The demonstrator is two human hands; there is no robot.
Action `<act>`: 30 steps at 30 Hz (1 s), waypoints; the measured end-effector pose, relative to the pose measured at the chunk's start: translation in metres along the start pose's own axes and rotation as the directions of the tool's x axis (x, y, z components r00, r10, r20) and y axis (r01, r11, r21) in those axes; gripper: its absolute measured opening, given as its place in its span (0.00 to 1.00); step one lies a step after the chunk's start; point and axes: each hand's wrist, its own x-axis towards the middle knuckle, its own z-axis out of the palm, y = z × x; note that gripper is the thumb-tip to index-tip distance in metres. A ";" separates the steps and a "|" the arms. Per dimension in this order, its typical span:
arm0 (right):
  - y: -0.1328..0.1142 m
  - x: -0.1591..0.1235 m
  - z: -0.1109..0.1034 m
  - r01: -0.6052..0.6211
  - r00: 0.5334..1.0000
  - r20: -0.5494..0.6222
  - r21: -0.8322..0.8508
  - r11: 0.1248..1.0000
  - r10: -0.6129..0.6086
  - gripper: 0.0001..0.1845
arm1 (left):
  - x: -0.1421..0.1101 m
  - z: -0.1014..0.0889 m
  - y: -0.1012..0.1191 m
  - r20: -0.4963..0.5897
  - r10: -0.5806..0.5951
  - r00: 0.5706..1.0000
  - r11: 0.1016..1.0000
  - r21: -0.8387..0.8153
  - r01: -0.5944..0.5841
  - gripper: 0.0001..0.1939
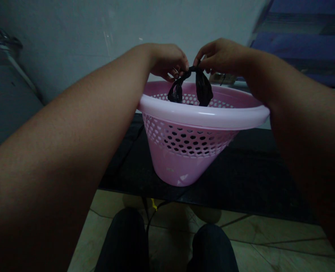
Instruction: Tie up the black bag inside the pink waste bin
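Observation:
A pink plastic basket [181, 166] with rows of holes stands upright on a black surface. Above its mouth, my left hand [170, 62] pinches one side of the twisted top of a black plastic bag [204, 88]. From the other side, my right hand [216, 56] grips the same twisted part with its fingertips. The bag's handles form a loop between my hands and reach down into the basket. Its lower part is hidden behind the basket's rim.
The basket rests on a black tabletop [255, 170] against a pale wall [184, 22]. Blue and grey striped cloth [306, 45] is at the right. A metal fixture [10, 41] is at the far left. A dark cable with a yellow tie [154, 204] hangs below the front edge.

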 end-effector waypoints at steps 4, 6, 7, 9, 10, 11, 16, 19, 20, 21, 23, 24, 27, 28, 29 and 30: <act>0.000 -0.001 0.000 0.009 1.000 0.006 -0.013 1.000 -0.009 0.19 | 0.001 -0.001 0.000 0.010 0.003 1.000 1.000 -0.006 -0.003 0.10; -0.001 -0.002 0.000 0.005 1.000 0.001 -0.010 1.000 -0.005 0.19 | 0.002 -0.002 0.000 0.019 0.005 1.000 1.000 -0.005 -0.005 0.10; -0.002 -0.002 0.000 -0.001 1.000 -0.002 -0.009 1.000 0.001 0.19 | 0.002 -0.002 -0.001 0.025 0.005 1.000 1.000 -0.007 -0.005 0.10; -0.003 -0.003 0.000 -0.009 1.000 -0.004 -0.006 1.000 0.009 0.20 | 0.003 -0.003 -0.002 0.033 0.009 0.999 1.000 -0.012 -0.009 0.10; -0.003 -0.003 0.000 -0.014 1.000 -0.003 -0.006 1.000 0.014 0.20 | 0.004 -0.003 -0.002 0.032 0.007 0.999 1.000 -0.014 -0.006 0.10; -0.003 -0.003 0.000 -0.015 1.000 -0.002 -0.005 1.000 0.015 0.20 | 0.004 -0.003 -0.002 0.031 0.003 1.000 1.000 -0.010 -0.003 0.10; 0.003 0.000 0.001 -0.015 1.000 0.007 -0.028 0.999 0.015 0.19 | 0.004 -0.005 -0.003 0.006 0.004 1.000 0.999 0.050 -0.004 0.08; 0.009 0.003 0.001 -0.003 1.000 0.013 -0.032 0.999 0.003 0.20 | 0.004 -0.006 -0.004 0.027 -0.018 0.999 0.991 0.133 0.014 0.09; 0.010 0.003 0.001 0.000 1.000 0.012 -0.027 1.000 0.000 0.20 | 0.004 -0.007 -0.004 0.044 -0.026 0.999 0.988 0.156 0.019 0.10; 0.010 0.003 0.001 0.001 1.000 0.009 -0.022 1.000 0.000 0.20 | 0.004 -0.007 -0.005 0.057 -0.031 0.998 0.985 0.172 0.020 0.10; 0.010 0.003 0.000 -0.010 1.000 0.004 -0.017 1.000 0.010 0.20 | 0.003 -0.008 -0.005 0.062 -0.013 0.998 0.984 0.178 0.002 0.09; 0.010 0.002 0.000 -0.014 1.000 0.006 -0.011 1.000 0.014 0.20 | 0.003 -0.008 -0.005 0.055 -0.004 0.998 0.986 0.169 -0.005 0.07; 0.009 0.001 -0.002 -0.037 0.999 0.030 -0.028 0.999 0.037 0.20 | 0.005 -0.009 -0.006 0.045 -0.005 0.999 0.990 0.141 -0.001 0.05; 0.009 0.001 -0.002 -0.047 0.998 0.036 -0.032 0.998 0.048 0.20 | 0.006 -0.010 -0.007 0.058 -0.016 0.998 0.990 0.141 0.007 0.05; 0.010 0.002 -0.002 -0.049 0.998 0.040 -0.029 0.998 0.050 0.20 | 0.006 -0.010 -0.007 0.077 -0.022 0.997 0.989 0.146 0.011 0.04; 0.011 0.003 -0.002 -0.046 0.998 0.039 -0.029 0.999 0.047 0.20 | 0.007 -0.011 -0.007 0.097 -0.026 0.995 0.988 0.153 0.011 0.05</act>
